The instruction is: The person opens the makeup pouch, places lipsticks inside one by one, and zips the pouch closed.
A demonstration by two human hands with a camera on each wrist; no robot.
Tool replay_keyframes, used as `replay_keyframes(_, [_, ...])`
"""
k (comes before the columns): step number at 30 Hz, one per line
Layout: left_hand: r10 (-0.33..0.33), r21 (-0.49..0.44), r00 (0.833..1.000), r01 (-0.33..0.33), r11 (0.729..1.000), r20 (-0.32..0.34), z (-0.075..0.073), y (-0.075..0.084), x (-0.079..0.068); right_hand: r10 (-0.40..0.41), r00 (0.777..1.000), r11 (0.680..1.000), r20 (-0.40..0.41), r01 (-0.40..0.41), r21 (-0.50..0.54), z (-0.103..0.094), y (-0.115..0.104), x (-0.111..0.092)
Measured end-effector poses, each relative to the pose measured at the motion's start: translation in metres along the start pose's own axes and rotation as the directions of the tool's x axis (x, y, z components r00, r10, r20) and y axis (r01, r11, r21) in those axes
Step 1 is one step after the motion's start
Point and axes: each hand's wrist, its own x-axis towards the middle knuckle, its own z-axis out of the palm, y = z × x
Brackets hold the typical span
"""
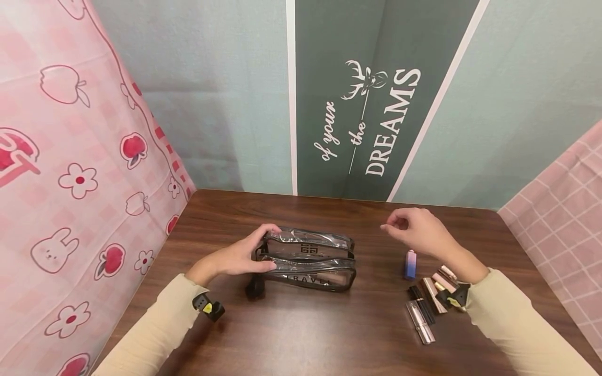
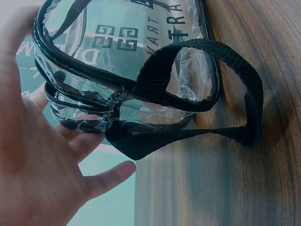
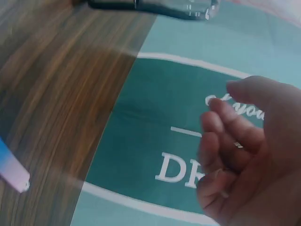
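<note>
A clear plastic travel bag (image 1: 308,267) with black trim lies on the wooden table, lettering on its side. My left hand (image 1: 242,255) holds its left end, the fingers along the far edge and the thumb at the near side. In the left wrist view, a black strap (image 2: 254,94) loops out from that end beside the palm (image 2: 42,169). Over the table right of the bag, my right hand (image 1: 418,230) hovers with loosely curled fingers and nothing in them. Just below it in the head view stands a blue-and-pink lipstick-like tube (image 1: 411,265).
Several cosmetic tubes lie grouped under the right wrist, among them a silvery one (image 1: 420,322) and a black one (image 1: 421,303). A green wall cloth (image 1: 226,104) hangs behind the table (image 1: 301,339). Pink cloths flank it at left (image 1: 80,141) and right (image 1: 564,209).
</note>
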Motion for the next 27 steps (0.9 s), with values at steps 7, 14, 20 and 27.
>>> replay_keyframes(7, [-0.004,0.001,1.0,0.004,1.0,0.001,0.0,0.0,-0.001,0.183,0.967,0.981,0.179,-0.168,-0.092,-0.008,0.016,-0.002])
replay_keyframes(14, [-0.02,-0.006,1.0,0.02,1.0,0.009,0.0,0.0,-0.001,0.318,0.874,0.944,0.367,-0.255,-0.21,-0.006,0.034,-0.003])
replay_keyframes(20, [-0.017,-0.002,1.0,0.017,1.0,0.009,0.001,0.0,-0.001,0.423,0.812,0.893,0.402,-0.299,-0.336,0.0,0.042,-0.008])
replay_keyframes(27, [-0.008,0.006,1.0,0.008,1.0,0.005,0.001,0.0,-0.001,0.482,0.778,0.857,0.402,-0.323,-0.402,0.015,0.039,-0.013])
